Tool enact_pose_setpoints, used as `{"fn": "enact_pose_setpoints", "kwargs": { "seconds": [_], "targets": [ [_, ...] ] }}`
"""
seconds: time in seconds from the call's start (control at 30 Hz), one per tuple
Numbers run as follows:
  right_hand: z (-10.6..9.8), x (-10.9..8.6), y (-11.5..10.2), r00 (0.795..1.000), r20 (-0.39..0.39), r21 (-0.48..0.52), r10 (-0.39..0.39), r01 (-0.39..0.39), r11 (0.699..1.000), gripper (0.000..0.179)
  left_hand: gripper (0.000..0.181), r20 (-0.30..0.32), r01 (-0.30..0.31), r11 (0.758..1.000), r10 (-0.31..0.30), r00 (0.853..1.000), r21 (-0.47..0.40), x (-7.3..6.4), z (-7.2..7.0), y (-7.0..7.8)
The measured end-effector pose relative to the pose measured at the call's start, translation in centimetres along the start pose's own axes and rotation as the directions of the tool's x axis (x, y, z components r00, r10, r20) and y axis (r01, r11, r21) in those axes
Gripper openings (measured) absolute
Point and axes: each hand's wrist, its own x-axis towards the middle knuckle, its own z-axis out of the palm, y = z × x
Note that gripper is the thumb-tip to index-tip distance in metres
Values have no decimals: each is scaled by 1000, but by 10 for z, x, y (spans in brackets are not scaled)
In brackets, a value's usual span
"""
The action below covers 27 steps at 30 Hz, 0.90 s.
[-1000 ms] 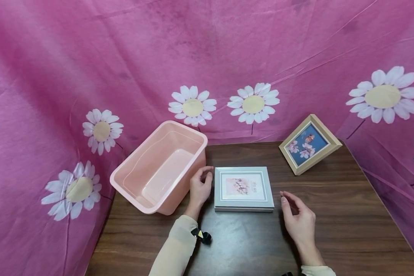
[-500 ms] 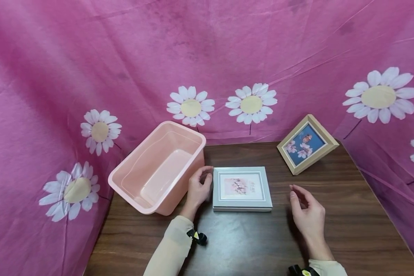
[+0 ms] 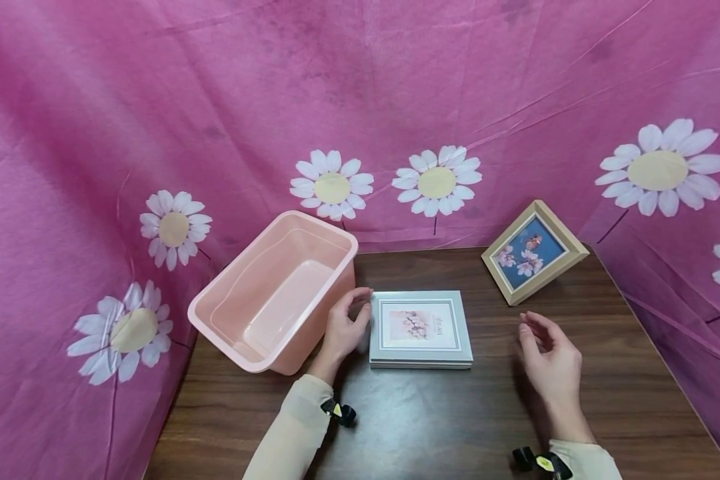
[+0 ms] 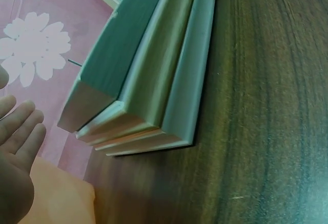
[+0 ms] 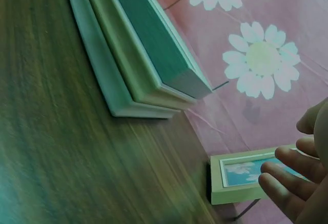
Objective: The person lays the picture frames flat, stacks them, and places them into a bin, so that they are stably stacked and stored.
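Your right hand (image 3: 553,367) has moved outward, away from the stack, since half a second ago, while your left hand has hardly shifted. Taking the stack as the clock's centre, your pale sleeves (image 3: 291,427) come in nearest, at about half past 7 and half past 4, with black wristbands (image 3: 340,412) on them. Your right hand hovers between 3 and 4 o'clock, fingers loosely bent, thumb apart, gripping nothing. Your left hand (image 3: 345,330) is at 9, just beside the stack, relaxed in the same way and holding nothing. Between your hands, the stack of three picture frames (image 3: 421,330) lies flat on the dark wooden table (image 3: 420,427). At half past 9 stands the pink bin (image 3: 315,327); farther off, at 2, the wooden frame (image 3: 531,250) stands tilted, before the pink daisy cloth (image 3: 360,80).
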Motion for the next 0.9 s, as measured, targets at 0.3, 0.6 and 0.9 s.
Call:
{"fn": "enact_pose_setpoints", "kwargs": {
  "seconds": [0.3,0.6,0.9],
  "targets": [
    [-7,19,4,992,28,-9,120,-120,993,38,36,91,-8,996,-1,996,93,0,-3,5],
    [-9,40,10,978,14,-29,207,-207,978,57,37,111,14,998,-22,994,68,2,-1,8],
    [-11,61,18,955,8,-24,295,-295,955,64,38,133,20,998,-28,991,61,5,2,11]
  ]
}}
